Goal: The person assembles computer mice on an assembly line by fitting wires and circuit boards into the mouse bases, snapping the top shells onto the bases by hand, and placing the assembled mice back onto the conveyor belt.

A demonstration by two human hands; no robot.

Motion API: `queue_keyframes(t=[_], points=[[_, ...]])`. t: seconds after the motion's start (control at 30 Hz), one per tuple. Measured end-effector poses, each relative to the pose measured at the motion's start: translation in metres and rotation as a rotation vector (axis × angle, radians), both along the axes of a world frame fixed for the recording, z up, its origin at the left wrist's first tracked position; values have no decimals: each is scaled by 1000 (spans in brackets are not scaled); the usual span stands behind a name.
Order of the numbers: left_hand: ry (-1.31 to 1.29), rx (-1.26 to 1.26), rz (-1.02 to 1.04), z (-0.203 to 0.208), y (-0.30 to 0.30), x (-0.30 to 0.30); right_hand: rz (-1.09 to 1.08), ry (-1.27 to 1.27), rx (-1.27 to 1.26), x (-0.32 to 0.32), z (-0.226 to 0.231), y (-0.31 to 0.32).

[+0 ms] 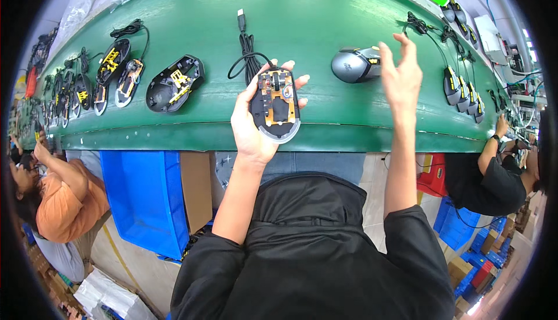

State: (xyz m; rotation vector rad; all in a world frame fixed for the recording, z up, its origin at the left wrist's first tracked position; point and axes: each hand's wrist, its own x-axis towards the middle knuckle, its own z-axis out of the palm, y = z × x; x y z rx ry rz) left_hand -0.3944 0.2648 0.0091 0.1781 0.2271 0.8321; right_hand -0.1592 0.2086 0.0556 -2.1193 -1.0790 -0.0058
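My left hand [250, 119] is closed around the lower half of a computer mouse [268, 127]. Its inside faces up, showing an orange-brown circuit board [269, 94], a dark scroll wheel and a pale grey rim. From its far end a black cable [249, 52] runs in a bundle to a plug [241, 22] on the bench. My right hand [402, 73] is raised, fingers apart, with nothing visible in it. Just left of it lies a grey and black mouse shell [352, 65]; whether they touch I cannot tell. A black upper shell with yellow parts [175, 84] lies upturned to the left.
On the green bench [314, 6], opened mouse halves [129, 81] line the left and several assembled mice [462, 94] lie at right. A blue bin [142, 198] stands below the front edge. Co-workers sit on the left [72, 195] and right [488, 174].
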Motion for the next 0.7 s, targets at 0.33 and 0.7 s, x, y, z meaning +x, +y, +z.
queue_keyframes(t=[0.33,0.7], points=[[82,-1,31,4,-1,-1,27,-235,-132,-52,-28,15],[228,28,15,28,-27,-15,199,16,39,-66,-8,-6]])
